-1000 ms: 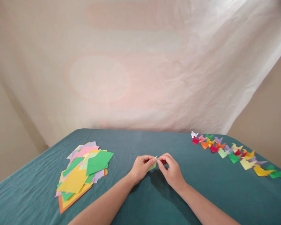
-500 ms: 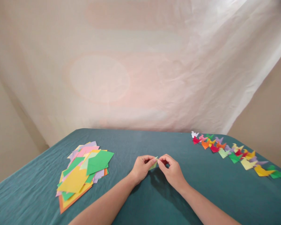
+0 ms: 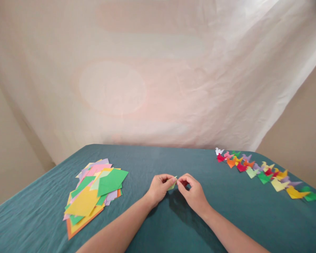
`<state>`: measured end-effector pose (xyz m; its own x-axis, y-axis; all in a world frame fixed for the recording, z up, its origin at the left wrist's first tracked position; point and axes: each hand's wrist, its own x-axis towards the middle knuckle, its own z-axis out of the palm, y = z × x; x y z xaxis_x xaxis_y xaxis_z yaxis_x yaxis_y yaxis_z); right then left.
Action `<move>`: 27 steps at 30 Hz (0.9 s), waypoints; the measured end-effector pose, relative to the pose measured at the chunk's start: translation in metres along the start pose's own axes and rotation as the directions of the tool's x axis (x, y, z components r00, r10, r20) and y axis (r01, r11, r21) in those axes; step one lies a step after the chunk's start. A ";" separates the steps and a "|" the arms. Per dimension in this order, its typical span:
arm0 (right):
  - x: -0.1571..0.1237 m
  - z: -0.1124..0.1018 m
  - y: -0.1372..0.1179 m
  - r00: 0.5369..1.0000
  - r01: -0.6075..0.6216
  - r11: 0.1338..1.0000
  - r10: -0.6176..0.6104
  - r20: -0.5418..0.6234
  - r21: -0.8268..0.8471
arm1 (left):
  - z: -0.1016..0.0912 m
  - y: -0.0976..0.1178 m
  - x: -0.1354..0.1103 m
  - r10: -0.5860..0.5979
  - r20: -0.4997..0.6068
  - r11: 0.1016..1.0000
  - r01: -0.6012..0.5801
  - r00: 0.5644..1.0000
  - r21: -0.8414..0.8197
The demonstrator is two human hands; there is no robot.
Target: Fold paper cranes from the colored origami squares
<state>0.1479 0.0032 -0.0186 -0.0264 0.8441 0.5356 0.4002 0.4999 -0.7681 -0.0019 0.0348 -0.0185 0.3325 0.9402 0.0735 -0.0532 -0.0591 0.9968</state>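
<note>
The person's left hand [image 3: 158, 189] and right hand [image 3: 193, 193] meet over the middle of the counter [image 3: 147, 161], which is covered in a teal cloth. Between them is a small piece of light green paper [image 3: 172, 185], already folded down to a narrow shape. It is held just above the cloth, about midway between the left and right edges.

The left fingers [image 3: 171, 180] are clenched on the paper's left side, with the thumb on top. The right fingers [image 3: 181, 182] are curled in and pinch its right tip, so both hands grasp the same piece. Most of the paper is hidden by the fingertips, and its exact fold cannot be made out. Both forearms reach in from the near edge and rest low over the cloth.

A loose pile of coloured paper squares [image 3: 94, 193] lies toward the left edge, well apart from the hands. A green sheet and a yellow one are on top, with pink, lilac and orange ones showing beneath.

A row of small folded paper figures [image 3: 263, 172] in many colours runs along the right edge. It starts near the far right corner and comes toward the near side. A pale, creased sheet [image 3: 158, 88] hangs behind the far edge.
</note>
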 end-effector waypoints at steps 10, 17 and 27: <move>-0.001 0.000 0.001 1.000 -0.002 1.000 0.002 0.020 -0.008 | -0.001 0.001 -0.001 0.014 -0.024 0.999 -0.013 1.000 0.043; -0.002 0.001 0.002 0.999 0.001 1.000 -0.001 0.034 -0.003 | -0.001 0.001 -0.002 0.055 -0.028 0.993 -0.052 0.998 0.102; 0.000 0.001 0.004 0.999 -0.032 0.999 0.032 0.007 0.002 | 0.001 0.002 -0.002 0.075 0.032 0.995 -0.077 0.997 0.060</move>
<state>0.1483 0.0054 -0.0220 -0.0198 0.8610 0.5081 0.3993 0.4728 -0.7855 -0.0022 0.0326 -0.0166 0.3571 0.9221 0.1489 -0.0215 -0.1512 0.9883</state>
